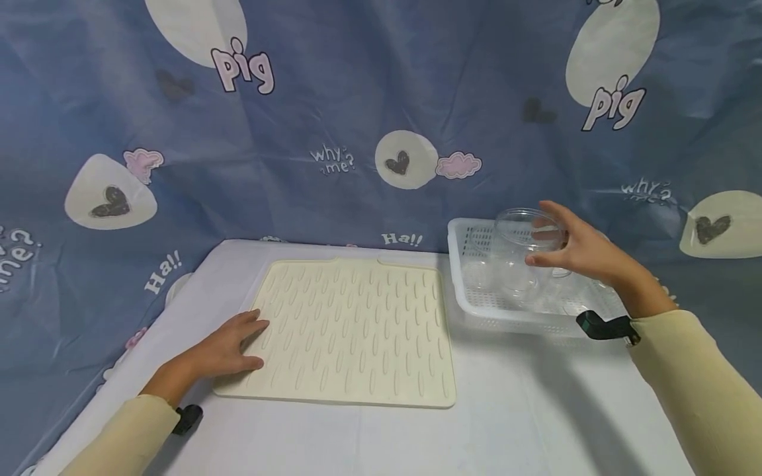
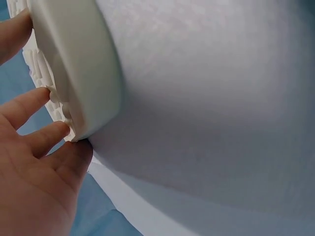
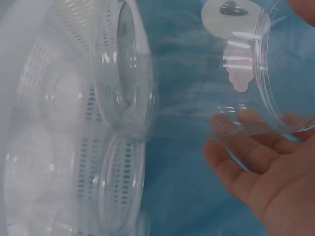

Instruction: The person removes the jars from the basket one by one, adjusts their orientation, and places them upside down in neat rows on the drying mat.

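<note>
My right hand [image 1: 586,251] holds a clear plastic jar [image 1: 515,233] above a white perforated basket [image 1: 456,271] at the back right. In the right wrist view, several fingers [image 3: 253,155] curl along the jar's wall near its rim; the jar's bottom faces the basket. More clear jars [image 1: 516,281] lie inside the basket, their exact positions hard to make out. On the left, my left hand [image 1: 223,347] rests with spread fingers on the left edge of a cream ridged mat [image 1: 357,330]. The left wrist view shows fingertips touching the mat's edge.
A white cloth [image 1: 524,410] covers the table under the mat and basket. Behind it and along the left hangs a blue printed curtain [image 1: 333,99], close to the basket's back side.
</note>
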{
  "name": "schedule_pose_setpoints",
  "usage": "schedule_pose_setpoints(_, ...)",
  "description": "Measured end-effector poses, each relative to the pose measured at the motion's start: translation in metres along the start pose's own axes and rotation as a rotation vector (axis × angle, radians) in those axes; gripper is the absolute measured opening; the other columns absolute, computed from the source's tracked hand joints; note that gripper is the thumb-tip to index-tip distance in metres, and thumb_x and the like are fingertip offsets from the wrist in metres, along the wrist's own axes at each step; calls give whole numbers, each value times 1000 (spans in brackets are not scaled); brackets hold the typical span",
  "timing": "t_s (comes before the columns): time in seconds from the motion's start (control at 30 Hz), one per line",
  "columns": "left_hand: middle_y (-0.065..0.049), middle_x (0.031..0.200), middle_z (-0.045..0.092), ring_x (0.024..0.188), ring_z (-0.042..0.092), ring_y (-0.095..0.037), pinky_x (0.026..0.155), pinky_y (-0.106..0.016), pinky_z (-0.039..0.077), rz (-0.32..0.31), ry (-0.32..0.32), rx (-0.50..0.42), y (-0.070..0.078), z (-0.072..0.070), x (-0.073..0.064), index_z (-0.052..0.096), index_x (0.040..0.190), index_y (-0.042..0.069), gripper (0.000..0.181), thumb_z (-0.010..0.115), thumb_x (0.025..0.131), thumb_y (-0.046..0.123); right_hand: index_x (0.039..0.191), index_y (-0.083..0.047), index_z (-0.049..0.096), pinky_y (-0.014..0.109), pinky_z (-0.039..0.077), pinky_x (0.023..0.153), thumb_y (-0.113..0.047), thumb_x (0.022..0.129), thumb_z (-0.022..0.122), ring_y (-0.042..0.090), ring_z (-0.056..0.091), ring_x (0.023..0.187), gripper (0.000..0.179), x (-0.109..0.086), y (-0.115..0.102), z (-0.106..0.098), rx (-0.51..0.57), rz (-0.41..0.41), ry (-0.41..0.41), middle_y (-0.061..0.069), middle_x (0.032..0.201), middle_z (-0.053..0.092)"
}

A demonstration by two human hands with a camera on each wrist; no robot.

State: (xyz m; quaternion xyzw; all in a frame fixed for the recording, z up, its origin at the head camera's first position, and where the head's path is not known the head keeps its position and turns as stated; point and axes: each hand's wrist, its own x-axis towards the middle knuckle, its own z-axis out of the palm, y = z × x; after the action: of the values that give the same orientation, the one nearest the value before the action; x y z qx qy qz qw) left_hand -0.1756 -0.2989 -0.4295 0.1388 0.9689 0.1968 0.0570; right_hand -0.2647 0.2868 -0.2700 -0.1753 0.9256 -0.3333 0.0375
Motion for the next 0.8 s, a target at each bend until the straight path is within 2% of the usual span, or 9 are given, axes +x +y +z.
schedule_pose_setpoints(0.1,-41,147,36,135,34,-60,107,-70,36,3,-3,-3,0,-1,1,53,135,-9,76,82,74,27,160,-11,4,64,50,99,-24,87,77,48,48,135,104,2,-6,0,27,0,14,22,159,31)
schedule_pose_setpoints(0.23,-40,148,35,136,33,-60,108,-70,36,-4,-8,-2,0,-2,1,53,135,-9,77,82,74,27,158,-11,10,66,45,103,-22,85,78,45,40,141,101,6,-17,1,44,-18,30,20,162,26)
schedule_pose_setpoints(0.47,-40,148,35,136,33,-60,108,-70,36,-8,-12,-2,-1,-1,1,52,136,-8,77,81,74,27,158,-20,14,69,29,114,-20,81,82,41,34,146,102,15,-41,6,40,-101,71,19,158,37)
schedule_pose_setpoints(0.8,-39,149,35,136,33,-59,109,-68,36,-12,-15,-1,-1,0,1,52,137,-8,77,81,75,28,157,-22,20,61,34,116,-20,79,84,35,41,143,101,26,-80,25,57,-178,48,16,154,43)
